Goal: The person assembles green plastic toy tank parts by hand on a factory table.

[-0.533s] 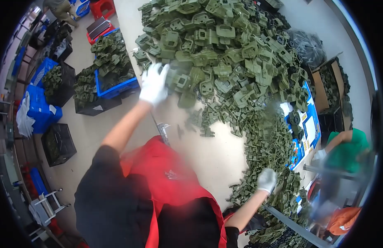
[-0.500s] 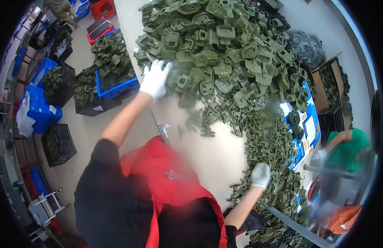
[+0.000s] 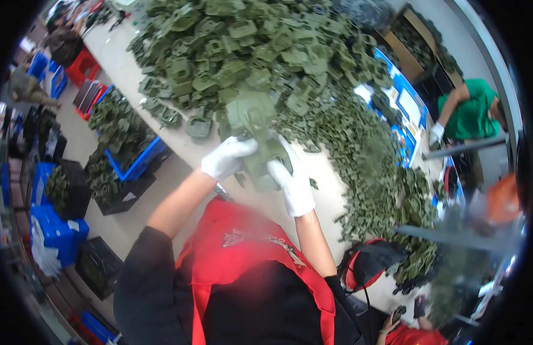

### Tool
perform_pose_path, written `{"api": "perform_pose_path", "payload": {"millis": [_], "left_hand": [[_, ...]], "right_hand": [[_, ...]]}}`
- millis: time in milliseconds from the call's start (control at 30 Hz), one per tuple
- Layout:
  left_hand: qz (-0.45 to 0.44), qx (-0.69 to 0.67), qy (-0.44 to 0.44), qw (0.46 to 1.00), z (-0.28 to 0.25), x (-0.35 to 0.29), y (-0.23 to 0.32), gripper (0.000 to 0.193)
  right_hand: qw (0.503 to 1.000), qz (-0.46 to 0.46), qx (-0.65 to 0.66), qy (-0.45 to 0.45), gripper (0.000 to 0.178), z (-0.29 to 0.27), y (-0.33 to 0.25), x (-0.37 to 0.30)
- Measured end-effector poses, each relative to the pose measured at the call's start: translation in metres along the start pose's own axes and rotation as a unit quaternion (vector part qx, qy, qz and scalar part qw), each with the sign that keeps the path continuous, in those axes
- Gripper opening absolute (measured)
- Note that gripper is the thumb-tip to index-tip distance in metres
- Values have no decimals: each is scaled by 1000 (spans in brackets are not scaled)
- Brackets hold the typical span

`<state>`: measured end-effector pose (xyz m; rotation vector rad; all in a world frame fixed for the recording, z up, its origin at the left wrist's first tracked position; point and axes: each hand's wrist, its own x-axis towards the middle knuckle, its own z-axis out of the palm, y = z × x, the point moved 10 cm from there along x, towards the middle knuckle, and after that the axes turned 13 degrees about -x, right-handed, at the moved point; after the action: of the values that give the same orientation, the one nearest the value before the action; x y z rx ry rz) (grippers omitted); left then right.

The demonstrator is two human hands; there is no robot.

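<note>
An olive-green, moulded-plastic, vehicle-shaped part (image 3: 257, 165) is grasped, seemingly for steadiness, by the white-gloved left hand (image 3: 225, 158) at its nine o'clock and white-gloved right hand (image 3: 295, 185) at four, the jumbled olive-green plastic heap (image 3: 243, 49) being at twelve.

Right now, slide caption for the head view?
White-gloved left hand and right hand grip a green part near a heap of green pieces.

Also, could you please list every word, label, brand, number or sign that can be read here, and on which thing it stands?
No text is clear enough to quote.
Red cloth apron: pale printing, too blurred to read.
Blue-and-white flat printed panel: coloured markings, too small to read.
Olive-green plastic piece held by the white-gloved left hand and right hand: no readable marking.
</note>
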<state>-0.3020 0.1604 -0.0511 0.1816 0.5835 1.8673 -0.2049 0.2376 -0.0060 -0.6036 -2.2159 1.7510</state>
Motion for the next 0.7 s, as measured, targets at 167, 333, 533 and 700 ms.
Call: {"api": "perform_pose_path", "payload": {"millis": [167, 333, 533, 700], "left_hand": [[57, 166, 123, 977, -14, 1, -43, 87], [-20, 359, 82, 929, 11, 2, -59, 116], [-91, 104, 73, 988, -34, -28, -60, 93], [-94, 29, -1, 995, -7, -25, -81, 112]], "right_hand": [[975, 173, 53, 132, 64, -28, 66, -21], [984, 121, 44, 122, 60, -28, 95, -47], [944, 307, -125, -3, 51, -43, 143, -81], [854, 241, -456, -67, 49, -32, 165, -71]]}}
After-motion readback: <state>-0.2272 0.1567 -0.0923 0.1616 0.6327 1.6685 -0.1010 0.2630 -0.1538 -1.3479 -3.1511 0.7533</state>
